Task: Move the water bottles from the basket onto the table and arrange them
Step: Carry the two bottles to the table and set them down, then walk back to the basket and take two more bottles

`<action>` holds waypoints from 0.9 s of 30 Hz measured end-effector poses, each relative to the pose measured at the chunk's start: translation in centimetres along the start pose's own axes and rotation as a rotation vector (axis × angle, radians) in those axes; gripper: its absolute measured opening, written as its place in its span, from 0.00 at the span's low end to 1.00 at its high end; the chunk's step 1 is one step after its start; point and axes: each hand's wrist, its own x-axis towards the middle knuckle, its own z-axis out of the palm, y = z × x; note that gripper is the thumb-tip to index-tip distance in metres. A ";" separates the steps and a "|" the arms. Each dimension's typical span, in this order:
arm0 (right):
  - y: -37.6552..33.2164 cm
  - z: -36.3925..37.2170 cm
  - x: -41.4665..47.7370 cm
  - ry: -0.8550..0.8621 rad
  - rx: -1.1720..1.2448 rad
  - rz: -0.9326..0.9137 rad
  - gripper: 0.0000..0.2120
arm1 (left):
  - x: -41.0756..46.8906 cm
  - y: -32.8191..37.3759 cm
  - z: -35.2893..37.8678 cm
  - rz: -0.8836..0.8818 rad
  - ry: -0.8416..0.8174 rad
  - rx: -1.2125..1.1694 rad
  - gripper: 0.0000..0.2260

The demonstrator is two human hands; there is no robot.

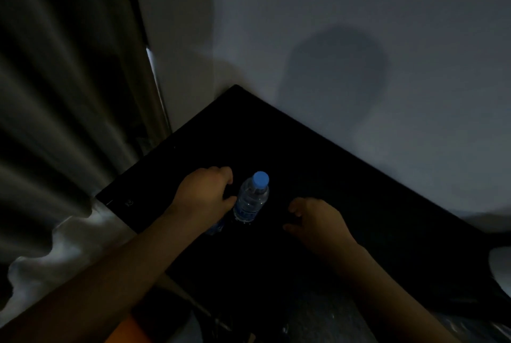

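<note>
The left hand [203, 190] has loosely curled fingers [225, 172], and its thumb touches the upright water bottle [251, 198] on the tabletop [331, 174]. The right hand [318, 222] is loosely curled too and holds nothing.

Item count: one clear plastic water bottle with a blue cap [251, 198]; one black bench [359, 190]; one grey pleated curtain [69, 93]. My hands: two, left hand [204, 193] and right hand [318, 222].

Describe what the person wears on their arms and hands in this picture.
The left hand and right hand are bare: no gloves, rings, watch or bracelet show. The left forearm and right forearm are uncovered, with no sleeve in view. The dim light could hide small details.
</note>
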 end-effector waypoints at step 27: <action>13.9 -0.2 -39.9 0.348 0.212 0.851 0.17 | -11.8 36.0 11.7 0.754 -0.505 0.227 0.18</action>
